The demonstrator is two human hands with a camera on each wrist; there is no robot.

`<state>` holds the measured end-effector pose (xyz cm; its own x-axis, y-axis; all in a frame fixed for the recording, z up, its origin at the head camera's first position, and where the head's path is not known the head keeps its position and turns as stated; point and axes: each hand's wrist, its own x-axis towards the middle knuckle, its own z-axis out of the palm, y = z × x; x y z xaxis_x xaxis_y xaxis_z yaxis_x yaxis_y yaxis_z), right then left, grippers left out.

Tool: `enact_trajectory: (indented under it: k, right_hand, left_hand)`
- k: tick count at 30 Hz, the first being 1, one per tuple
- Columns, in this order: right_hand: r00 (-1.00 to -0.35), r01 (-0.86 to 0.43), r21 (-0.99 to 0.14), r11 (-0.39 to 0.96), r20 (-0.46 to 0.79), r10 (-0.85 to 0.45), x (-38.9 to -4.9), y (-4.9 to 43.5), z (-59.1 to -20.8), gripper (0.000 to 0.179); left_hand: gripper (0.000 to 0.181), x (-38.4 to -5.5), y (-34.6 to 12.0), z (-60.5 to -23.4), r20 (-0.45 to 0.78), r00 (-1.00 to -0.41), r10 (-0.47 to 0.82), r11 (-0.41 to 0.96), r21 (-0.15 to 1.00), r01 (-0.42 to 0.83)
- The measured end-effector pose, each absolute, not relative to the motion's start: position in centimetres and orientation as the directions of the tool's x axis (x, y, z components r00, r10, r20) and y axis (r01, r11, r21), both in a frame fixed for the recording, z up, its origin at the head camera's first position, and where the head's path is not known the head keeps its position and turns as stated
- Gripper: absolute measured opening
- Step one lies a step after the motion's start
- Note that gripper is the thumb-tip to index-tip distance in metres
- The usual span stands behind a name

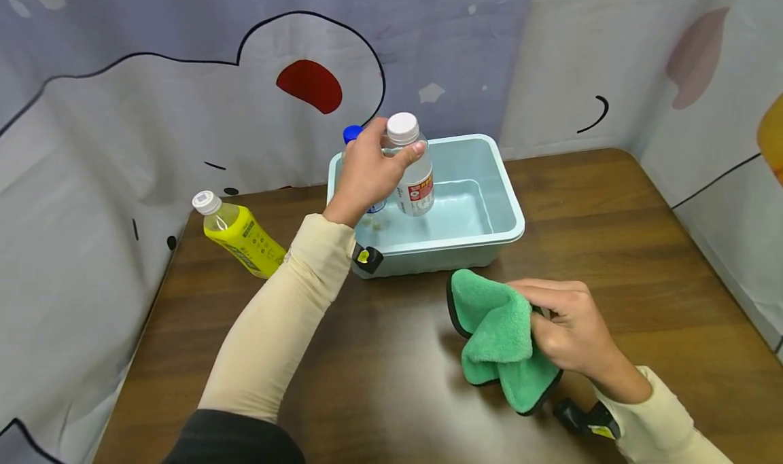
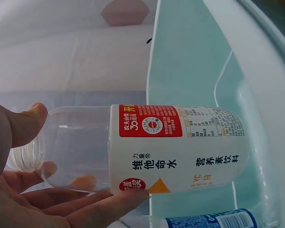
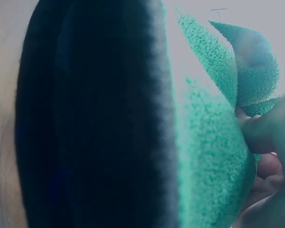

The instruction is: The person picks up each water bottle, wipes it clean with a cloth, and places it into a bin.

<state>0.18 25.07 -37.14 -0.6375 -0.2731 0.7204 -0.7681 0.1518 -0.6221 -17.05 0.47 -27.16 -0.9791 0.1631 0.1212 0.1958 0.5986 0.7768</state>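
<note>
My left hand (image 1: 371, 172) grips a clear plastic bottle (image 1: 416, 187) with a white cap near its neck, over the light blue basin (image 1: 514, 229). In the left wrist view the thumb and fingers curl round the bottle (image 2: 180, 147), whose white label has a red patch. Behind the hand stands a second bottle with a blue cap (image 1: 352, 133), mostly hidden; its blue label (image 2: 213, 221) shows at the lower edge of the left wrist view. Above the table at the right, my right hand (image 1: 571, 325) holds a green cloth (image 1: 498, 328) with black edging, hanging in folds.
A bottle with a yellow label (image 1: 247, 240) and white cap stands on the wooden table (image 1: 379, 355), left of the basin and beside my left forearm. A patterned curtain (image 1: 453, 56) hangs behind the table and along its sides.
</note>
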Motion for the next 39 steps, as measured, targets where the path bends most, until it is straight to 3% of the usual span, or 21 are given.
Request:
enact_trajectory:
  k: [39]
  right_hand:
    - [-0.659, -0.752, -0.624, 0.212, 0.707, -0.256, 1.3, 24.8, -38.3, 0.052]
  left_hand:
    - [0.060, -19.8, 3.2, -29.2, 0.004, -0.989, 0.145, 0.644, 0.759, 0.097]
